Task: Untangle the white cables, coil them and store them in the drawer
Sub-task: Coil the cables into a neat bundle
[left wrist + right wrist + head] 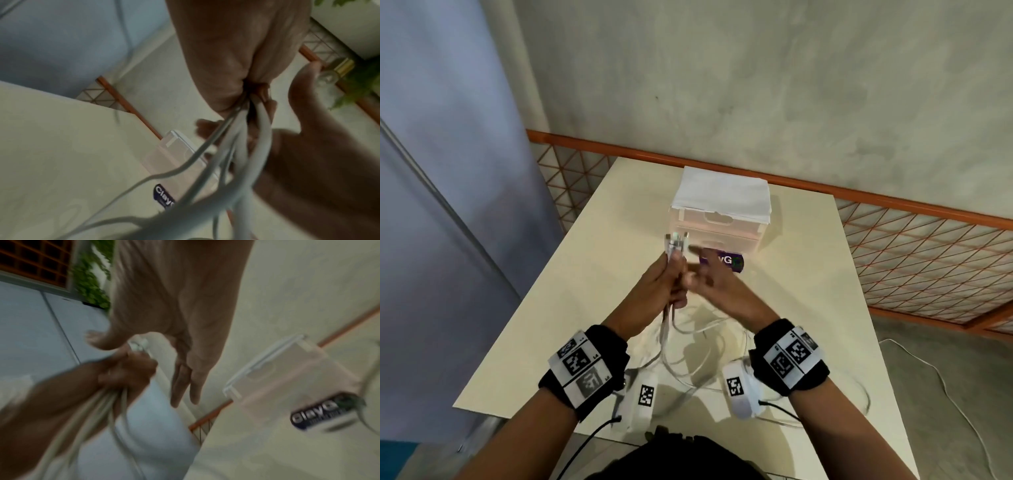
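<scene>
My left hand (666,281) is raised above the table and grips a bunch of white cables (671,329) in its fist. Their plug ends (676,242) stick up above the fist. In the left wrist view the cables (242,146) run out of the closed fingers and hang down in loops to the table. My right hand (705,274) is just right of the bunch, fingers straight (185,386), holding nothing. The plugs (139,344) show beside its thumb. A translucent drawer unit (722,229) stands behind the hands, drawers closed.
A white folded sheet (720,193) lies on top of the drawer unit, and a purple labelled thing (726,263) lies in front of it. The beige table (599,246) is edged by an orange mesh fence (914,253). One more white cable (941,380) lies on the floor at right.
</scene>
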### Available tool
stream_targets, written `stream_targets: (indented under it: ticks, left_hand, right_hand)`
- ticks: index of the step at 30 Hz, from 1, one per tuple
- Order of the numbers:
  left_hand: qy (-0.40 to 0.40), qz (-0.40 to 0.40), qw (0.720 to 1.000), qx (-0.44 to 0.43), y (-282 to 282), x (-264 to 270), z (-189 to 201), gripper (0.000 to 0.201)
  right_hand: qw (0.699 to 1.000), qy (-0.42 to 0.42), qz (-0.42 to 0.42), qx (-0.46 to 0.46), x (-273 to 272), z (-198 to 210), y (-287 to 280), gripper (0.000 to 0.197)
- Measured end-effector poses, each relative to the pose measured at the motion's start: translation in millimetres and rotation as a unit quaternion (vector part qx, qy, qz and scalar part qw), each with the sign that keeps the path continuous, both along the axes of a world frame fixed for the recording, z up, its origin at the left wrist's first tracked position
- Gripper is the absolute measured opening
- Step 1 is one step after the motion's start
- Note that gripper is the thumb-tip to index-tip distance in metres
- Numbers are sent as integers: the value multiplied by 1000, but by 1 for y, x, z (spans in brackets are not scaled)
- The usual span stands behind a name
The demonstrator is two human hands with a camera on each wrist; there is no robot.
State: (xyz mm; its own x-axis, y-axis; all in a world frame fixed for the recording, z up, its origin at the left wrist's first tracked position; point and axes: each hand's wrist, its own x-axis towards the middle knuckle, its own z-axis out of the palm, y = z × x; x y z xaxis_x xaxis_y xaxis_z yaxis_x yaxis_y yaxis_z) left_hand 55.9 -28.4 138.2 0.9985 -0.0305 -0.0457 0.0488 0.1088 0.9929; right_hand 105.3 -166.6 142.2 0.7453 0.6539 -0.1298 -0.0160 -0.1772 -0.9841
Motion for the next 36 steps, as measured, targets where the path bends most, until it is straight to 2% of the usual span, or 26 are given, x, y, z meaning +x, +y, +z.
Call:
stream_targets:
  ticks: [1,3,4,5,8,12,14,16,17,19,20,21,22,23,24,26,29,31,32,36]
  left_hand:
    - [-14,5,1000,-20,1,2,4,38]
    - [-24,7,996,-84,4,5,14,42]
    - [-27,10,994,-108,8,6,19,42]
    - [-32,18,992,-119,12,7,22,41]
    - [-61,68,986,-140,29,6,30,40]
    - [-100,151,970,-162,65,3,38,41]
    - [-108,168,972,-124,77,-2,36,40]
    - [-92,169,981,-20,77,-5,25,37]
    - [-81,147,984,58,73,-5,17,34]
    - [-48,43,975,211,60,-6,1,33]
    - [-26,-15,967,253,52,-4,-5,32]
    - [-7,-47,961,273,44,-4,-7,23]
    - [6,-61,958,281,38,-3,-5,14]
    - [5,-62,956,287,35,-2,-3,15]
    - [-7,-55,957,283,34,1,-2,16]
    - [-64,-25,957,280,34,3,8,15]
    - [-128,55,955,264,35,9,21,25]
    - [-149,134,952,232,34,11,28,24]
    - [-154,174,949,213,35,14,32,30]
    - [-159,255,943,140,52,21,35,40]
  right_hand:
    - [998,23,65,-9,-5,-5,4,59]
    - [981,10,187,-56,-17,-14,16,35]
    - [975,-4,215,-61,-22,-17,23,22]
    - [976,-8,208,-65,-25,-19,29,21]
    - [981,-22,153,-119,-17,-26,29,34]
    - [971,-49,125,-198,-1,-42,-11,42]
    - [979,-43,66,-190,4,-45,-28,45]
    - [983,-62,17,-173,10,-40,-34,43]
    - [983,-80,5,-163,13,-37,-34,40]
    - [981,-127,24,-143,17,-27,-24,30]
    - [978,-148,41,-141,18,-21,-19,25]
    - [974,-169,50,-145,20,-17,-14,24]
    - [970,-187,48,-149,21,-12,-12,25]
    - [968,-201,37,-149,22,-8,-11,23]
    - [969,-200,17,-142,23,-4,-13,18]
    - [984,-147,-13,-103,25,-3,-19,21]
    - [993,-77,4,-92,29,-18,-29,29]
    - [992,-47,26,-117,30,-36,-36,33]
    - [990,-36,27,-136,29,-43,-40,35]
    - [969,-36,16,-242,28,-67,-63,40]
